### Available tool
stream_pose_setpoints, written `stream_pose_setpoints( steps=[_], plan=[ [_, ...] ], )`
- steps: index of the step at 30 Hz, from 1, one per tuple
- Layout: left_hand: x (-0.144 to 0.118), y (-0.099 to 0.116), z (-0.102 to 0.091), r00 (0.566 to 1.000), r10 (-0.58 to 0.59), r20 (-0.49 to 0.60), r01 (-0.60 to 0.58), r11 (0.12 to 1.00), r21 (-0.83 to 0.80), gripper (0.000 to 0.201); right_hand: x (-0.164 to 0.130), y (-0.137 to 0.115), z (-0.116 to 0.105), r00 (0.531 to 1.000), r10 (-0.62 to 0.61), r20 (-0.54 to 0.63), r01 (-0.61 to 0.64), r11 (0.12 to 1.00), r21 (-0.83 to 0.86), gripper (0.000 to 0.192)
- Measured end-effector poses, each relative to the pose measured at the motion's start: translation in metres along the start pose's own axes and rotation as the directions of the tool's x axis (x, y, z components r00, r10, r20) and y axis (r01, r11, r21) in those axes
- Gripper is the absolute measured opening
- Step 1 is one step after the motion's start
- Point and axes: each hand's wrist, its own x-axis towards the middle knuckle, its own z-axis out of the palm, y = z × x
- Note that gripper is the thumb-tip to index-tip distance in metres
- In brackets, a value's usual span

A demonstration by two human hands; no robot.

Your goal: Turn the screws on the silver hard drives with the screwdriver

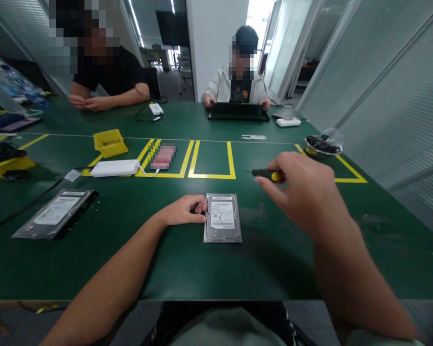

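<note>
Just below the centre of the frame a hard drive (222, 217) lay flat on the green table (187, 269), label side up. The left hand (185, 211) rested on the table at the drive's left edge, its fingers curled in and the fingertips touching the upper left corner of the casing, pinching nothing. The right hand (302, 192), right of centre, hung above the table with its fingers closed around a screwdriver (265, 173), black and yellow at the handle, whose thin tip pointed toward the left of the frame (well clear of the drive).

At the left of the frame a second hard drive (56, 213) sat in a clear bag. Above it lay a white power adapter (114, 167) and a small yellow bin (109, 142), beside yellow tape rectangles (212, 160) marked on the table. A metal bowl (323, 145) stood at the upper right.

Across the table, at the top centre, a person in a pale jacket (222, 86) had both hands at a dark laptop (237, 111); at the upper left another person in a black shirt (110, 72) rested folded hands on the table.
</note>
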Motion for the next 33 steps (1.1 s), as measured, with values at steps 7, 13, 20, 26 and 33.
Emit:
stream_pose_setpoints(
  steps=[7,13,20,26,33],
  plan=[
    [0.000,0.002,0.001,1.000,0.010,-0.019,-0.009,0.999,0.046,0.035,-0.055,0.023,0.069,0.986,0.038,0.163,-0.019,0.993,-0.119,0.013],
    [0.001,0.003,0.002,1.000,0.004,-0.022,-0.002,0.997,0.076,0.036,-0.076,0.042,0.100,0.957,0.115,0.265,-0.091,0.990,-0.104,0.022],
    [0.001,0.003,0.003,0.999,-0.005,-0.031,0.009,0.994,0.113,0.036,-0.072,0.049,0.123,0.923,0.180,0.342,-0.166,0.984,-0.069,0.015],
    [0.001,0.002,0.003,1.000,0.003,-0.023,0.000,0.994,0.106,0.036,-0.063,0.053,0.134,0.887,0.254,0.384,-0.242,0.967,-0.081,0.019],
    [0.002,0.002,0.003,1.000,0.001,-0.028,0.003,0.992,0.124,0.037,-0.051,0.057,0.138,0.849,0.349,0.398,-0.323,0.937,-0.133,0.021]
  ],
)
